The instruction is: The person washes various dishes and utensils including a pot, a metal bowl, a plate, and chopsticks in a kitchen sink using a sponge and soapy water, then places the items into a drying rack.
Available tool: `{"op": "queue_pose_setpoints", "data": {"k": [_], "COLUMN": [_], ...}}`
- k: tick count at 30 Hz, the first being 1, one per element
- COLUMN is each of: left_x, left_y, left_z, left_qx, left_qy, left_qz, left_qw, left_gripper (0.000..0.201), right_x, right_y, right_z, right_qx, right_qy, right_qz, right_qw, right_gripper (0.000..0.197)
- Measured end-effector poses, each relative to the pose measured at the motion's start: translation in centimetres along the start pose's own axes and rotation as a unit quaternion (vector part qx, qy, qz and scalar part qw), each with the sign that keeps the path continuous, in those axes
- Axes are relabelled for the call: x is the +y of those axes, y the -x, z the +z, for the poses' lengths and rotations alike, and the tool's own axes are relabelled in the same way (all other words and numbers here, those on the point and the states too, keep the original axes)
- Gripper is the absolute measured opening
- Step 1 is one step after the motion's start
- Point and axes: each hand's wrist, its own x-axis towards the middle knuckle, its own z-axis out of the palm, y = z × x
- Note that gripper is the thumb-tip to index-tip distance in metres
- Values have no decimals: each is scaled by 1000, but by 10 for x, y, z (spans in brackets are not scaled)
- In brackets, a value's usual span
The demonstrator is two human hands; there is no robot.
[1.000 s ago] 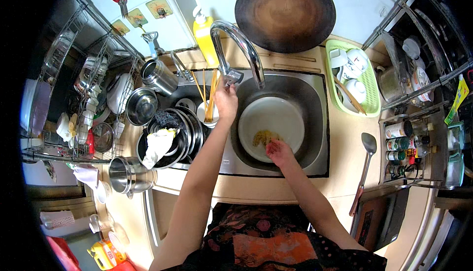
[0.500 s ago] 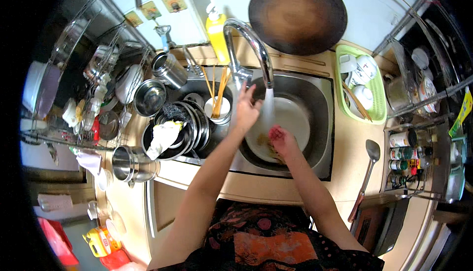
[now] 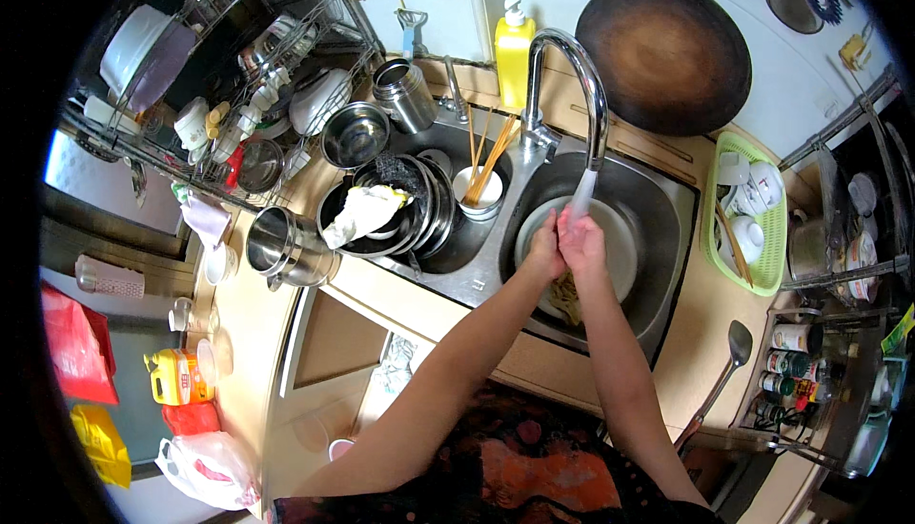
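The brownish clump [image 3: 564,301], running front to back where visible, lay at the near side of the white bowl [image 3: 621,255], below the right hand [image 3: 580,240], open palm-up under the tap [image 3: 598,119], and equally close to the left hand [image 3: 543,251], curled against the right, any grip unclear.

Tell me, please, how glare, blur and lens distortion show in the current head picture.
Head view, now: bright highlights streak the curved chrome faucet; the whitish water stream below it lacks crisp detail; the bare left hand and right hand are distinguishable, their finger detail soft; the pale beige countertop appears bowed, and black borders frame both sides.
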Motion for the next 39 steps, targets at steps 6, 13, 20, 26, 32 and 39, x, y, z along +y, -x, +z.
{"op": "queue_pose_setpoints", "data": {"k": [6, 13, 20, 26, 32, 39], "left_x": [-16, 23, 114, 212, 350, 473], "left_y": [8, -41, 18, 85, 153, 255], "left_z": [20, 21, 2, 17, 38, -38], "left_qx": [26, 28, 72, -98, -170, -49], "left_qy": [-17, -310, -679, -927, -919, -939], "left_qz": [105, 236, 244, 197, 227, 196], "left_qw": [994, 920, 688, 305, 273, 279], "left_gripper": [23, 21, 17, 33, 35, 56], "right_x": [-14, 7, 21, 132, 235, 254], "right_y": [-7, 14, 21, 6, 3, 35], "right_z": [42, 72, 26, 43, 82, 104], "right_qx": [56, -53, 111, 179, 87, 28], "right_qy": [103, 253, 187, 344, 660, 716], "right_qz": [-24, -129, -77, -10, -221, -318], "right_qw": [993, 957, 973, 922, 713, 620], "right_gripper": [17, 28, 29, 27, 39, 34]}}
